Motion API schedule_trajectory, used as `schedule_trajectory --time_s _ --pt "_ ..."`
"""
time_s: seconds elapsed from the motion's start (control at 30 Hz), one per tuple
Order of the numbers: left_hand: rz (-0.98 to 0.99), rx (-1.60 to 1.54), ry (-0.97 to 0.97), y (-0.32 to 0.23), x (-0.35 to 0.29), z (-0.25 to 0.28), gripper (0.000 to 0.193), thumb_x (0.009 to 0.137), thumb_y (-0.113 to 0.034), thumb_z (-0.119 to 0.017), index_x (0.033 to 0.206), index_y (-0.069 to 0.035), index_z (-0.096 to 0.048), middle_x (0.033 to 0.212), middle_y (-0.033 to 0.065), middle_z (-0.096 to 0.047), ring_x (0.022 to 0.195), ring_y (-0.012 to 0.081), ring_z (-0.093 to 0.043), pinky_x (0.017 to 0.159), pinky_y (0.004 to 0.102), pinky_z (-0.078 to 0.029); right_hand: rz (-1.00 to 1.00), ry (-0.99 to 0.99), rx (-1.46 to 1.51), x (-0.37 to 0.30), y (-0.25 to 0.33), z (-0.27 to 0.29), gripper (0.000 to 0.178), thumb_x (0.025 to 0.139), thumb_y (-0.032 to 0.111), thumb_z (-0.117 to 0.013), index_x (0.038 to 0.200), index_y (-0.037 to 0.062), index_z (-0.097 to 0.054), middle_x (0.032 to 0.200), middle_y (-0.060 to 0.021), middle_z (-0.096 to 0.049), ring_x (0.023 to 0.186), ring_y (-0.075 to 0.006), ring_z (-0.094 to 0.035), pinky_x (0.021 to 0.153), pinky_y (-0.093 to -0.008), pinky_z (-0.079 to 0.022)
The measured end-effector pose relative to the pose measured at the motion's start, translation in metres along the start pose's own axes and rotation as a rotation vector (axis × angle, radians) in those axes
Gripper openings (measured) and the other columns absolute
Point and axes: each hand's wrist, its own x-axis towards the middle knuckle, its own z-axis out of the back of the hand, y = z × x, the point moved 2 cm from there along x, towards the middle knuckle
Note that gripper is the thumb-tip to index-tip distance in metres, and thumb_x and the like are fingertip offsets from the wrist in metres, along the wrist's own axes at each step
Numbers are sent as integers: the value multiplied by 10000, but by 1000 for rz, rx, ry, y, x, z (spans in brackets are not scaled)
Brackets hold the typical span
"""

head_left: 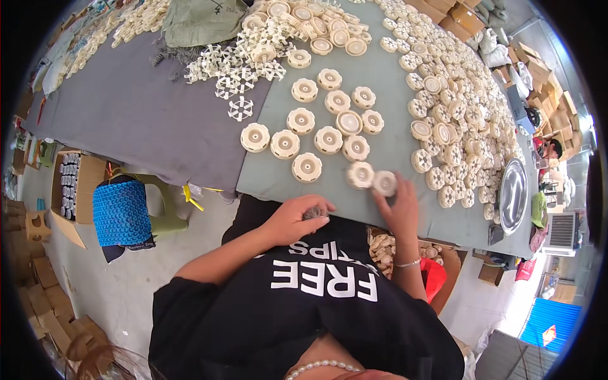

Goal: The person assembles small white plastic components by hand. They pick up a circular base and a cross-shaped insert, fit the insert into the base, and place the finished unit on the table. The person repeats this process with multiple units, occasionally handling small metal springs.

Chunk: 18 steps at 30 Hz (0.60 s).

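My left hand is at the table's front edge, its fingers curled round a small dark grey thing whose kind I cannot make out. Further right, my right hand has its thumb and fingers at a cream round plastic part with a notched rim; both are slightly blurred. Touching or almost touching that part on its left lies a similar round part. Several more lie spread in front of me, among them a round part and one showing a smooth ringed face.
White spoked pieces and a heap of round parts lie at the back. Many assembled-looking parts cover the right side, beside a metal tray. A green stool and an open carton stand left.
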Motion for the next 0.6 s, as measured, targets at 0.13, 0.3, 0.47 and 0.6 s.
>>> schedule_trajectory --time_s 0.13,0.3,0.47,0.6 --pt "-35 108 -5 5 28 0 123 1011 -145 -688 1016 -51 -608 1275 98 -717 723 88 -644 661 284 -543 -123 256 333 43 36 4 555 956 368 -754 1385 31 -648 1186 -162 -648 987 -330 -648 854 -442 -533" --pt "210 -67 190 1 43 -1 157 1014 -183 -697 1024 -51 -613 1276 96 -727 729 92 -654 664 279 -553 412 13 125 137 50 -9 435 897 229 -771 1298 77 -696 1271 -120 -681 1162 -329 -643 982 -435 -515" --pt "120 -30 500 -8 97 -48 258 1009 -291 -690 1072 -41 -682 1128 85 -758 780 155 -700 727 343 -579 646 283 51 196 67 -28 426 822 202 -797 1227 101 -714 1296 -87 -683 1278 -319 -588 1139 -486 -426" --pt "-140 -39 720 35 136 -119 309 961 -350 -730 1021 -48 -714 932 105 -733 894 224 -677 816 392 -526 576 341 -38 207 74 -41 413 823 221 -805 1208 108 -707 1249 -101 -688 1206 -328 -632 1036 -464 -500"
